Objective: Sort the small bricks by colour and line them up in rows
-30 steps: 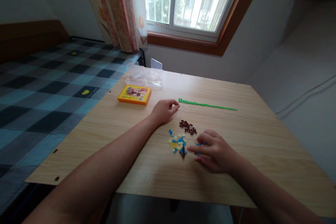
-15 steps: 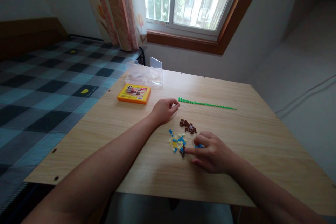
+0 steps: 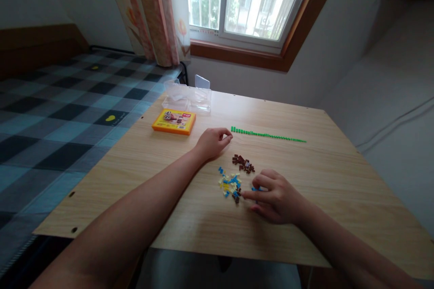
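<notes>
My left hand [image 3: 213, 142] rests on the table with its fingers curled and the thumb and index tips close together. Nothing shows between them. Just beyond those tips begins a long row of small green building blocks [image 3: 261, 134]. My right hand [image 3: 276, 196] has its fingers apart, with the index stretched to the right edge of a loose pile of blue, yellow and cream blocks [image 3: 230, 183]. Dark brown blocks [image 3: 236, 199] lie by that fingertip. Some blue blocks [image 3: 256, 188] are partly hidden behind the right fingers. Farther back sits a heap of brown blocks [image 3: 243, 163].
A yellow-orange box [image 3: 174, 122] with a printed lid lies at the table's back left. Behind it stands a clear plastic case [image 3: 186, 98] with its lids raised. A bed with a checked cover [image 3: 68, 122] adjoins the left side, and a window [image 3: 251, 4] is ahead.
My right hand has shifted very slightly to the right, its index finger still by the mixed pile. My left hand stays put. The camera view has moved a little.
</notes>
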